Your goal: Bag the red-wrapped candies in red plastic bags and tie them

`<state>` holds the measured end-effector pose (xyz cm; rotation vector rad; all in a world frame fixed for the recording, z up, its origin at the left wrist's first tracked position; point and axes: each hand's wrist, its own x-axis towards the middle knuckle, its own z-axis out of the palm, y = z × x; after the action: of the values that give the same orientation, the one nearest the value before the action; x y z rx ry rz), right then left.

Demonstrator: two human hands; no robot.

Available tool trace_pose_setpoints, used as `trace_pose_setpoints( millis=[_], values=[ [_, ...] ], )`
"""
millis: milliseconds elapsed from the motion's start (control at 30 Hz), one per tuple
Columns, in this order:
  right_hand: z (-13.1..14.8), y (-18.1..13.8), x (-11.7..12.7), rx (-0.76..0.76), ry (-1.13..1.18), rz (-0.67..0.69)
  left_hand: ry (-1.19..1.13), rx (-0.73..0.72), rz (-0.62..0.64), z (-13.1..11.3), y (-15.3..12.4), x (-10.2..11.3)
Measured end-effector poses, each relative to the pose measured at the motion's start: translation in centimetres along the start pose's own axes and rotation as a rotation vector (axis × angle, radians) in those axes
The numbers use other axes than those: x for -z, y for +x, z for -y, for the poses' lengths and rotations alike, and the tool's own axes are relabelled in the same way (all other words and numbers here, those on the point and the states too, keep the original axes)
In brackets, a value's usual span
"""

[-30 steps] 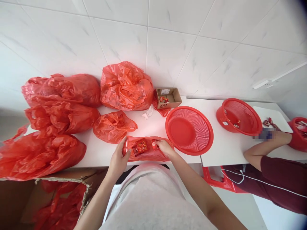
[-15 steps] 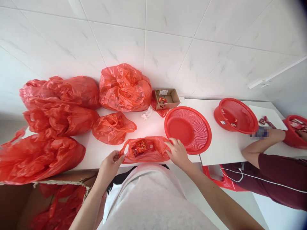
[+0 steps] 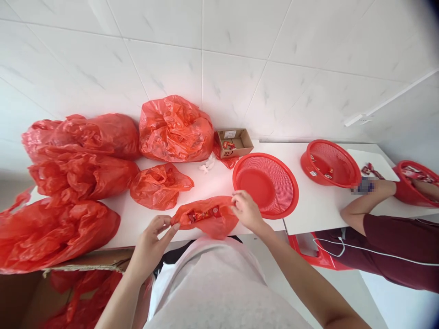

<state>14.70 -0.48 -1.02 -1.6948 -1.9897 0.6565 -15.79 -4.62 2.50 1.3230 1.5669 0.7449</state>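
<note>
A small red plastic bag (image 3: pixel 206 219) holding red wrapped sweets hangs just off the front edge of the white table (image 3: pixel 318 214), stretched between both hands. My left hand (image 3: pixel 152 240) pinches its left handle, fingers closed. My right hand (image 3: pixel 245 211) grips its right handle, next to the rim of an empty red mesh basket (image 3: pixel 265 185).
Several full red plastic bags (image 3: pixel 82 160) crowd the left of the table, and an open cardboard box (image 3: pixel 51 292) of more stands below. A small carton (image 3: pixel 235 142) sits by the wall. To the right another person's arm (image 3: pixel 370 201) rests between two more red baskets (image 3: pixel 329 162).
The bag has been lifted off the table and pulled toward me. Both hands moved from its middle to its two handles, and the left hand drew back left.
</note>
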Motion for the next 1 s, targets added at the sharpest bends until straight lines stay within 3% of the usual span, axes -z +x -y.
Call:
trace_pose_setpoints(
  millis=[100,167,267,367,467,600,733,867,1000],
  values=[
    [2.5,1.3,4.1,0.032,0.343,-0.219,-0.040,-0.129,-0.119,-2.6,-0.4,0.6],
    [3.5,1.9,6.4,0.029,0.395,-0.193,-0.130,-0.153,-0.146,-4.1,-0.5,0.8],
    [4.3,2.3,7.9,0.018,0.415,-0.042,-0.213,-0.173,-0.058,-5.4,-0.5,0.6],
    [5.5,1.9,7.8,0.015,0.490,0.076,-0.207,-0.225,0.078,-5.6,-0.6,-0.2],
    [7.9,1.1,6.9,0.017,0.505,0.276,-0.104,-0.185,0.262,-5.6,-0.7,-1.5],
    [11.5,0.7,5.7,0.168,0.527,0.520,0.007,-0.124,0.479,-6.1,-0.4,-3.7],
    [12.6,1.3,5.1,0.249,0.565,0.483,-0.020,-0.109,0.434,-6.4,0.0,-4.8],
    [10.7,2.1,4.4,0.198,0.573,0.320,-0.201,-0.069,0.322,-6.4,0.5,-4.6],
    [9.3,2.0,3.7,0.152,0.610,0.347,-0.342,0.034,0.325,-6.2,1.3,-4.6]
  ],
)
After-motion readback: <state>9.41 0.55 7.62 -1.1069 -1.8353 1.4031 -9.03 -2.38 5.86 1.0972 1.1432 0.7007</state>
